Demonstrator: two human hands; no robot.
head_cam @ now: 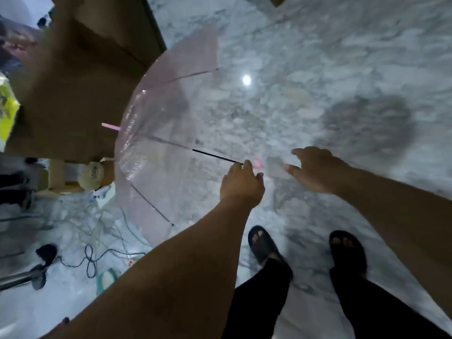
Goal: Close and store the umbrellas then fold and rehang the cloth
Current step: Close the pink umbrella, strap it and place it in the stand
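Note:
An open see-through umbrella (166, 133) with a pink tint lies on its side over the marble floor, its pink tip pointing left. Its black shaft runs right to a pink handle (258, 163). My left hand (241, 184) is shut on the shaft's end, just next to the handle. My right hand (315, 168) hovers a little to the right of the handle, fingers spread and holding nothing. No cloth is in view.
A brown wooden cabinet (80, 77) stands at the upper left, close behind the canopy. Black cables (93, 260), a metal stand (22, 277) and a beige cap (92, 176) lie at the lower left. My sandalled feet (264, 245) are below the hands.

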